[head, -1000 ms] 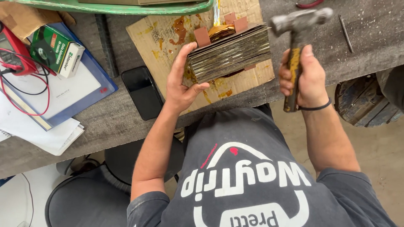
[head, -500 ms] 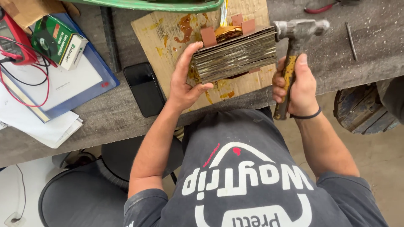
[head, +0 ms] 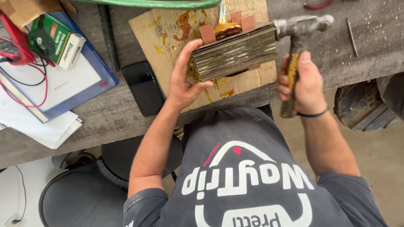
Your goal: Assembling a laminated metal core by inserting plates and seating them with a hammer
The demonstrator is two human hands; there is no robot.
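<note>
From the head camera, the left hand (head: 185, 86) clamps the near left end of a laminated metal core (head: 235, 52), a block of thin stacked plates with a coil and brown tabs on its far side, lying on a stained cardboard sheet (head: 168, 38) on the counter (head: 105, 126). The right hand (head: 304, 84) is closed around the yellowed handle of a hammer (head: 296, 38), whose steel head touches the block's right end. The block looks heavy, rigid and sharp-edged, probably greasy, so it is best gripped across its flat faces, clear of the struck end and the delicate coil. A black phone (head: 143, 87) lies just left of the cardboard.
</note>
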